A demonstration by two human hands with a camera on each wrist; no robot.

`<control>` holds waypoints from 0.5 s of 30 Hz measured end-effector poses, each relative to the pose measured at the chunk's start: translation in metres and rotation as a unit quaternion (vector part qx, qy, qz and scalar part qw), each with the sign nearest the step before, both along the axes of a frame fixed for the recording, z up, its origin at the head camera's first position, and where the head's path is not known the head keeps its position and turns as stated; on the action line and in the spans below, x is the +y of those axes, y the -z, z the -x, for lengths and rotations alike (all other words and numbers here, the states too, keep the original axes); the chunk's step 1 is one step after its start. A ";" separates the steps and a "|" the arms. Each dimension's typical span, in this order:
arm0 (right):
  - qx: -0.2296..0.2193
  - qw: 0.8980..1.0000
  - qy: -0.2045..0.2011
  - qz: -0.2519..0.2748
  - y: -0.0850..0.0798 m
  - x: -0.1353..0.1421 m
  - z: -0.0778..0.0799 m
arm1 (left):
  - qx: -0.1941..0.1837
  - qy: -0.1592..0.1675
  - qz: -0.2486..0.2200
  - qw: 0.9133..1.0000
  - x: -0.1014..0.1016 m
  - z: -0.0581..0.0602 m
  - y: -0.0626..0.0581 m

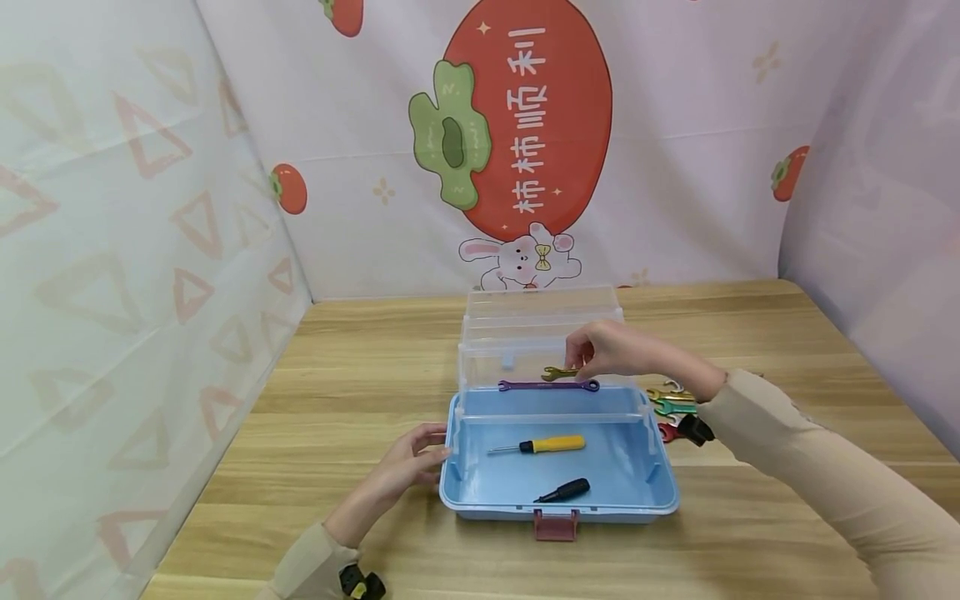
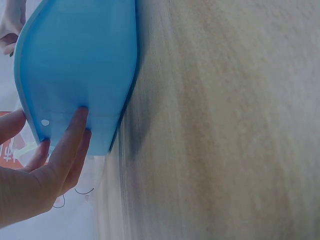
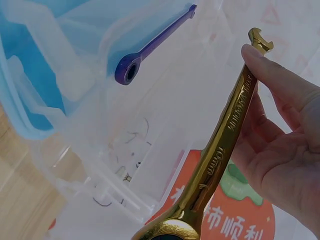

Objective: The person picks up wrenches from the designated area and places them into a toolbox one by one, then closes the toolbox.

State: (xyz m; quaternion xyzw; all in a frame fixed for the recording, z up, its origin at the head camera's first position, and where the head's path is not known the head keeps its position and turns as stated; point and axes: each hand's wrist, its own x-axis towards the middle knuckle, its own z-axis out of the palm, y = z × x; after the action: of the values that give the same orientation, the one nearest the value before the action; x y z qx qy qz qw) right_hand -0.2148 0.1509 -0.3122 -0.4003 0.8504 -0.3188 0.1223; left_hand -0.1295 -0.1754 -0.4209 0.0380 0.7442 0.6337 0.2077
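Over the back of a light blue toolbox point(image 1: 510, 507), my right hand point(image 1: 611, 348) pinches a gold combination wrench point(image 3: 220, 145) by its open-end half. In the right wrist view its ring end points down, toward the camera. A purple ratchet wrench point(image 1: 547, 386) lies in the clear plastic tray point(image 1: 555, 419) of the toolbox, just below the gold one. At the box's left end, my left hand point(image 1: 405, 462) rests extended fingers point(image 2: 72, 140) on the outer wall, its thumb by the rim. A yellow-handled screwdriver point(image 1: 558, 444) and a black-handled screwdriver point(image 1: 566, 490) lie on the box floor.
Several coloured wrenches point(image 1: 673, 407) lie on the table right of the box, partly hidden by the right forearm. The transparent lid point(image 1: 543, 304) stands raised behind the box. A reddish latch point(image 1: 556, 526) hangs at the front. Printed cloth point(image 1: 675, 208) closes off the back and sides.
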 end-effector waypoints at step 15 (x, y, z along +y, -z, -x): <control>-0.006 1.000 0.001 -0.002 -0.001 -0.028 0.003 | 0.000 -0.002 0.000 1.000 0.000 0.000 0.001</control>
State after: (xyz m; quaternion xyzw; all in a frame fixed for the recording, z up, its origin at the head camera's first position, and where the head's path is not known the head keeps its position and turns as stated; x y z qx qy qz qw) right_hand -0.2180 0.1226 -0.3109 -0.3974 0.8509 -0.3190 0.1277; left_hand -0.1293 -0.1756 -0.4223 0.0369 0.7445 0.6337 0.2065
